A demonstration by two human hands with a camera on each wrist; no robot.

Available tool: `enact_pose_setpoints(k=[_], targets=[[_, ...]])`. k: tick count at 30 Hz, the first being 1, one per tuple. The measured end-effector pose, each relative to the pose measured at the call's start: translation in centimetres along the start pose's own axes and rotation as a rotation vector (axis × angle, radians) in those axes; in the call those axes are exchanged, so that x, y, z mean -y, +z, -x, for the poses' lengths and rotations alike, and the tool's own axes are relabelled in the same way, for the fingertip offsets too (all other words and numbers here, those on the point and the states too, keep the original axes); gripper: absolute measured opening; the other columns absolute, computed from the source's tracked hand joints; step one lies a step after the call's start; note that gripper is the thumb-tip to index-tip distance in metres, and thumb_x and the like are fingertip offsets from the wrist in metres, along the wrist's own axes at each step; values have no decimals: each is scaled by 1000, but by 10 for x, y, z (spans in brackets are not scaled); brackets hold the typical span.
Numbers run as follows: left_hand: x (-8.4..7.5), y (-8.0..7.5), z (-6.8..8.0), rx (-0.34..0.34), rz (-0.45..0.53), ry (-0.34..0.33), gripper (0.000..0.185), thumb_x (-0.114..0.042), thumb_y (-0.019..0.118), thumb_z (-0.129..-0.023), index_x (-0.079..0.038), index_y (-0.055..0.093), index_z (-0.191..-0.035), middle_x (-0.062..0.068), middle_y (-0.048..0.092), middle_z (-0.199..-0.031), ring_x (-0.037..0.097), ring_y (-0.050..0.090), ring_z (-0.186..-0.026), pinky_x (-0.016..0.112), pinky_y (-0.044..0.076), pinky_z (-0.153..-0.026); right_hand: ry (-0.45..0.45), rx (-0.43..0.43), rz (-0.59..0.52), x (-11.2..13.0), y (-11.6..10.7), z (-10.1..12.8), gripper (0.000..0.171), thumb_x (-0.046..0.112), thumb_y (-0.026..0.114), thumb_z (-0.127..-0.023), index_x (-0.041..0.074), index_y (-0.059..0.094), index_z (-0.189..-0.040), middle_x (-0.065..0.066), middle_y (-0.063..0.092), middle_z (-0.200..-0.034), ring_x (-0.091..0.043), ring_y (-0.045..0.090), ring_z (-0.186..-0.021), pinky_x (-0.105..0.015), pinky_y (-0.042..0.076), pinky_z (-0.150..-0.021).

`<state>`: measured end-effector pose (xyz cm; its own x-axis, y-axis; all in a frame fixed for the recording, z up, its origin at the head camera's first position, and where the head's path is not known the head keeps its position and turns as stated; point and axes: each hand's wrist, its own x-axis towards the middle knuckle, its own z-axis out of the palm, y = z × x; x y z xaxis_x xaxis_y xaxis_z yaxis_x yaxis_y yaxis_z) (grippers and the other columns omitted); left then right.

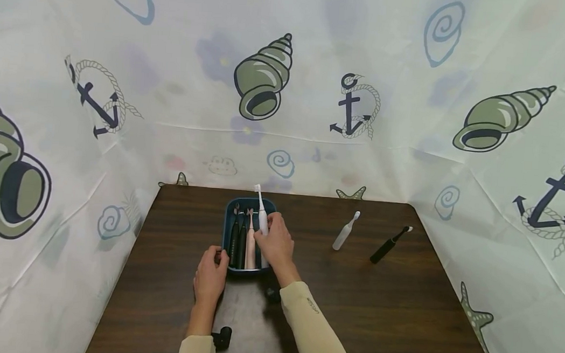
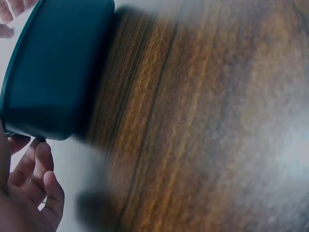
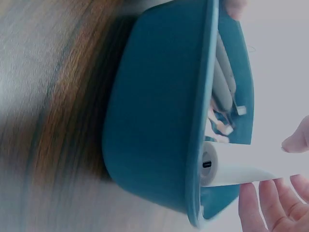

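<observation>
A dark teal bin (image 1: 225,224) stands at the table's far middle. Inside lie two black electric toothbrushes (image 1: 234,241) and a pink one (image 1: 251,245), side by side with heads to the back. My right hand (image 1: 277,242) grips a white electric toothbrush (image 1: 262,217) by its handle, over the bin's right side, head pointing away. In the right wrist view, the base of that white toothbrush (image 3: 231,164), with a small dark port, is level with the bin's rim. My left hand (image 1: 210,274) holds the bin at its near left corner, fingertips against the end wall (image 2: 36,128).
To the right on the brown wooden table (image 1: 352,310) lie a white electric toothbrush (image 1: 343,238) and a black one (image 1: 383,251), both tilted. A patterned cloth (image 1: 312,162) with shells and anchors surrounds the table's back and sides.
</observation>
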<state>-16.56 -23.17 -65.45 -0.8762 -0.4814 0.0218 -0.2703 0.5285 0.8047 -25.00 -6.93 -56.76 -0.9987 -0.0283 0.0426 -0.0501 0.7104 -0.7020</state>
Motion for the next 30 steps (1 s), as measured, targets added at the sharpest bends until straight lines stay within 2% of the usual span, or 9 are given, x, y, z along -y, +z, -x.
enact_pose_setpoints(k=[7, 15, 19, 24, 30], targets=[[4, -1, -1, 27, -8, -9, 28, -40, 52, -111, -18, 66, -121, 7, 70, -117, 31, 69, -103, 58, 49, -84, 3, -50, -78, -7, -13, 3, 43, 25, 76, -99, 17, 55, -135, -5, 65, -121, -23, 68, -96, -45, 58, -79], [4, 2, -3, 26, 4, 2, 28, -41, 51, -111, -19, 66, -119, 6, 70, -117, 30, 70, -103, 57, 49, -84, 10, -128, -176, -16, -18, 8, 44, 23, 74, -99, 15, 54, -137, -6, 66, -125, -25, 67, -101, -43, 57, -81], [3, 2, -3, 17, 8, 2, 27, -40, 52, -111, -18, 67, -118, 6, 71, -117, 29, 70, -102, 56, 50, -82, 3, -164, -215, -20, -21, 12, 43, 22, 75, -98, 19, 53, -135, -4, 66, -123, -22, 65, -98, -39, 56, -78], [1, 2, -2, 9, 17, 12, 27, -40, 53, -111, -18, 68, -118, 6, 72, -117, 29, 71, -101, 57, 51, -82, -32, -233, -228, -26, -27, 14, 43, 20, 77, -96, 19, 54, -133, -3, 67, -120, -19, 65, -94, -36, 54, -74], [0, 1, -2, 10, 20, 4, 29, -42, 53, -111, -19, 68, -119, 5, 72, -118, 29, 71, -102, 57, 49, -83, -49, -293, -271, -34, -37, 15, 44, 17, 77, -96, 18, 54, -133, -6, 67, -121, -26, 66, -97, -40, 56, -80]])
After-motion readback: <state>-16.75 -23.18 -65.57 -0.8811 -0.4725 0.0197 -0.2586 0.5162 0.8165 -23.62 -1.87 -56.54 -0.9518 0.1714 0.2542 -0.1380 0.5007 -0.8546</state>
